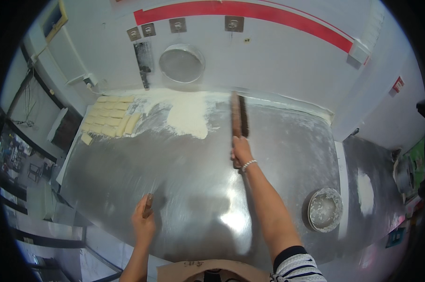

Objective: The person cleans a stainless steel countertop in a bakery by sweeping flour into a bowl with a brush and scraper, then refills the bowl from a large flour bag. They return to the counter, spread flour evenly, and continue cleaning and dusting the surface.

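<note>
My right hand (pixel 241 151) grips the wooden handle of a long bench brush (pixel 237 116), its dark bristles facing right, on the steel worktop (pixel 184 169). A pile of pale flour (pixel 188 116) lies to the brush's left, near the wall. Lower down on the left, my left hand (pixel 144 215) is closed around a small brown object (pixel 148 206), mostly hidden by the fingers; I cannot tell what it is. Rows of cut dough pieces (pixel 107 114) lie at the back left corner, with one separate piece (pixel 86 139) just in front of them.
A flour-crusted bowl (pixel 325 210) stands near the right edge. On the back wall hang a cleaver (pixel 143 61) and a round sieve (pixel 182 63) below hooks (pixel 177 25). To the right, past a white strip, is another worktop (pixel 378 169) with a flour patch.
</note>
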Motion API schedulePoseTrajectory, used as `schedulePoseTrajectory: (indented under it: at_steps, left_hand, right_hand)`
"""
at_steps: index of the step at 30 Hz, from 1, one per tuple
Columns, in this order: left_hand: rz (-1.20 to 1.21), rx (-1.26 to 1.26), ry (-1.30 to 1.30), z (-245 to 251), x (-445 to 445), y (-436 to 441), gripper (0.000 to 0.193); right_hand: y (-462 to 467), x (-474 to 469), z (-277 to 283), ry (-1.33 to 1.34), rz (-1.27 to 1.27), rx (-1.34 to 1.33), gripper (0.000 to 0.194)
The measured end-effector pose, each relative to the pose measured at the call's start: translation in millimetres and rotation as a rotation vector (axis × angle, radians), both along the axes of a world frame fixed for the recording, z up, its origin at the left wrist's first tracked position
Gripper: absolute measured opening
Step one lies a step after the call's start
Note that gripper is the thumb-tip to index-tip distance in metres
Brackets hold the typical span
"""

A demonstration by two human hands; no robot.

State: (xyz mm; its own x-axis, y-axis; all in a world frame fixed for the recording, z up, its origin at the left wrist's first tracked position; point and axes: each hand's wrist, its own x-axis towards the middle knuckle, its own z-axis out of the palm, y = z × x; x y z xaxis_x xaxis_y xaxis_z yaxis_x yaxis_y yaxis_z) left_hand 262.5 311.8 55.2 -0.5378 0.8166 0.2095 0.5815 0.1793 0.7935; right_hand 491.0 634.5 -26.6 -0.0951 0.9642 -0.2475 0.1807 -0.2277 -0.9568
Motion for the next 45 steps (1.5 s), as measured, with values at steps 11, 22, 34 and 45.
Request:
schedulePoseTrajectory:
  at_steps: [11, 22, 34, 45]
  left_hand:
    - [0.273, -0.078, -0.089, -4, -38, -49, 0.049]
    - [0.118, 0.101, -0.198, -36, -173, -70, 0.051]
    - [0.415, 0.007, -0.391, -14, -308, -87, 0.045]
    - [0.686, 0.287, -0.143, -21, -404, -141, 0.038]
  right_hand:
    - [-31, 11, 4, 0.038, -0.378, 0.067, 0.023]
    - [-110, -50, 39, 0.09, -0.383, 0.006, 0.022]
    - [-195, -118, 91, 0.221, -0.1, -0.097, 0.031]
    - [-302, -253, 57, -0.058, 1.058, -0.711, 0.032]
